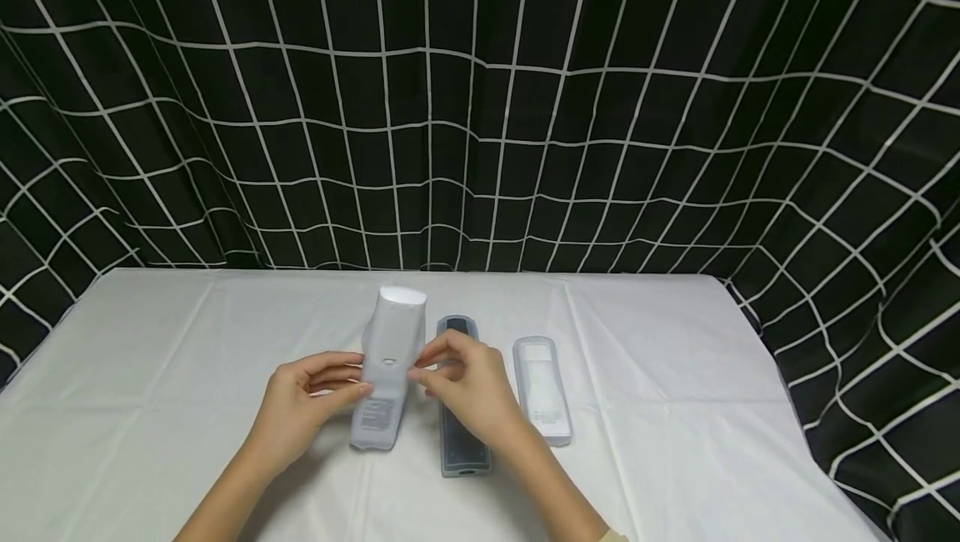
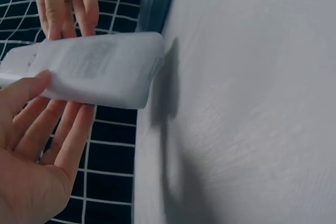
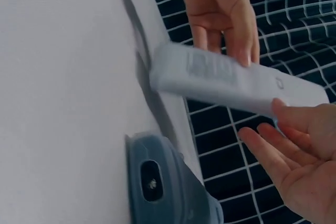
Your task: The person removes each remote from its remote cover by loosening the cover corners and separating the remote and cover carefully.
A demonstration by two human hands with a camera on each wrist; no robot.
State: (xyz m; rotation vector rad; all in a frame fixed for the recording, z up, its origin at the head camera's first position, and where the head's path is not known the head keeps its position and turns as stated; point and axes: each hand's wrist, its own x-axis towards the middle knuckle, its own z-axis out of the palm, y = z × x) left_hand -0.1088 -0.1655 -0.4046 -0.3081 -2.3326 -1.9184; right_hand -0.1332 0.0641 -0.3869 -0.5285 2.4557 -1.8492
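Thumb and fingers of my left hand [image 1: 292, 402] are clamped on the left side of a long white remote control in a cloudy translucent cover [image 1: 386, 388], while the thumb and fingers of my right hand [image 1: 474, 388] pinch its right edge. I hold this remote raised and tilted between both hands, its back towards me, and the end with the printed label is lower, near the table. Just beside it, partly under my right hand, lies a long dark remote control in a translucent cover [image 1: 463, 446]. To the right of this one lies a shorter white remote control, also in a translucent cover [image 1: 543, 392]. All are over a table with slightly creased white cloth [image 1: 675, 375]; behind it hangs a black curtain with a white grid [image 1: 450, 92].
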